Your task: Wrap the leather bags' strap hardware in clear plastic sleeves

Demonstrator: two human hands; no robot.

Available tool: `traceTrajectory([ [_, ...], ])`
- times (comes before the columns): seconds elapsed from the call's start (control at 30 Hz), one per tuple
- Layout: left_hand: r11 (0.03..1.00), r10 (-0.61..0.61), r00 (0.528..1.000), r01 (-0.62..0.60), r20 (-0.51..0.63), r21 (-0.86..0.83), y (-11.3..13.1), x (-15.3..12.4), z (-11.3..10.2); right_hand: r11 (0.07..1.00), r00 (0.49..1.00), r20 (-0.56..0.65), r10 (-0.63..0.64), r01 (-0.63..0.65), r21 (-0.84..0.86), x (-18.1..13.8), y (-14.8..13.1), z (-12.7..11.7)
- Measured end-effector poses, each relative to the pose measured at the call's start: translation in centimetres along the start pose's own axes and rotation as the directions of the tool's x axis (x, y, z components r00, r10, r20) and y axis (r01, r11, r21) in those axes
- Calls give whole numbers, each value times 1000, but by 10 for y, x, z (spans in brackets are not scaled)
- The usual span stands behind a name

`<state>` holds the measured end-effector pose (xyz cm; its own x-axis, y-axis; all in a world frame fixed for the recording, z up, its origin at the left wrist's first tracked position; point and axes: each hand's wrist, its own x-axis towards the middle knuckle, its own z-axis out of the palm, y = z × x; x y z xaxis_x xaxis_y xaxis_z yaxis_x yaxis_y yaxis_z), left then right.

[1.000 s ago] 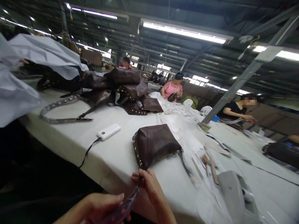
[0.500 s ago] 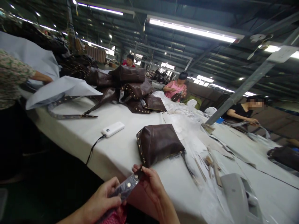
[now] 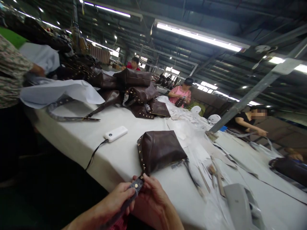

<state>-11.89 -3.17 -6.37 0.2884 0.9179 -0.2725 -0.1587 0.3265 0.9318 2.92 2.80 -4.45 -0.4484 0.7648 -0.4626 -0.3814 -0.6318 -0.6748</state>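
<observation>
A dark brown leather bag (image 3: 164, 150) with metal studs along its left edge lies on the pale table in front of me. From its near corner a strap (image 3: 136, 186) runs down toward my body, wrapped in clear plastic and showing a round metal stud. My left hand (image 3: 121, 198) is closed around the wrapped part. With bent fingers, my right hand (image 3: 153, 191) pinches the strap's end beside the bag's corner. The fingers of both hands nearly meet there, and the far side of the right hand's grip is hidden.
A white power bank (image 3: 116, 134) with a black cord lies left of the bag. Behind it are piled brown bags (image 3: 139, 91). Thin sticks and a grey tape dispenser (image 3: 242, 206) sit at right. A slanted metal post (image 3: 247, 103) rises from the table. Several people work around it.
My left hand has slid up the strap toward my right hand, covering more of the plastic. At far left, a person's arm and the white sheet have shifted.
</observation>
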Motion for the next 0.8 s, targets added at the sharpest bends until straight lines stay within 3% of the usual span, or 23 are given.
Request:
traceTrajectory([
  [0.17,998,18,998,-14,58,-61,-10,-7,-1,990,990,-140,-20,39,133,23,-34,-9],
  [0.37,951,-84,996,71,-31,-301,-13,-5,1,976,927,-307,-216,209,-58,55,-27,-21],
  [0.57,910,-121,993,117,15,-398,-14,-5,10,969,928,-283,-244,247,-25,55,-15,-32],
  [0.8,832,27,997,-64,-74,-551,-20,16,29,966,942,-227,-246,257,20,53,-13,-30],
])
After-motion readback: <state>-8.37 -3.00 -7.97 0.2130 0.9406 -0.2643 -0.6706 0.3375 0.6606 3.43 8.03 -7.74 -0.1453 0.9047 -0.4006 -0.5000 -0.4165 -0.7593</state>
